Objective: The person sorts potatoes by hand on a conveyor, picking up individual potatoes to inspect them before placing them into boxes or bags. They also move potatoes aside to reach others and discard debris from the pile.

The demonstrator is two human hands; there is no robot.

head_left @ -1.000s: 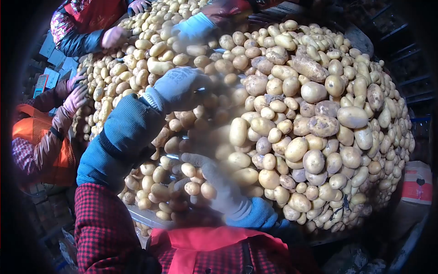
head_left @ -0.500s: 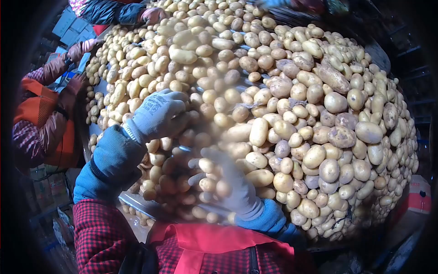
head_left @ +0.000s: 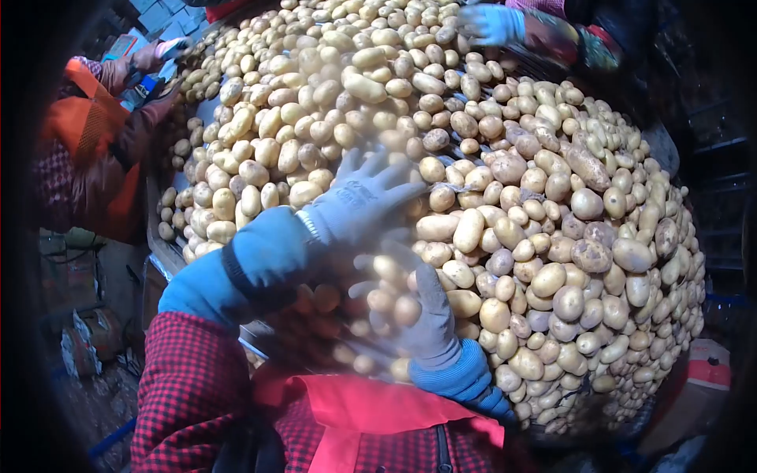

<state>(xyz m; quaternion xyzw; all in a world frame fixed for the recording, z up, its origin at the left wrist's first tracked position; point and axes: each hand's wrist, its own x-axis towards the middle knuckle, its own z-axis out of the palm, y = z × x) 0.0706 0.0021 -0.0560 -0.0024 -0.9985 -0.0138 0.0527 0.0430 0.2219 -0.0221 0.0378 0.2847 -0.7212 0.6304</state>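
Observation:
My left hand [head_left: 359,201], in a grey glove, reaches across the middle of the heap with its fingers spread, palm down over the potatoes [head_left: 303,193]. It grips nothing that I can see. Nearer my body, my right hand [head_left: 432,323], in a matching glove, is turned palm up. Several small potatoes [head_left: 407,310] rest in its palm, with the fingers curled around their left side and the thumb on the right. The area between my hands is hazy, and potatoes below my left forearm are partly hidden.
The large potato heap [head_left: 552,229] spreads over a surface with a metal edge [head_left: 162,252]. A person in orange [head_left: 87,150] works at the left. Another person's blue-gloved hand [head_left: 493,25] is at the far side. A red-and-white box [head_left: 708,364] stands at the right.
My left hand has moved right, its curled fingers now spread. My right hand has shifted slightly up and right with the small potatoes. The blue-gloved hand at the far side shows more fully.

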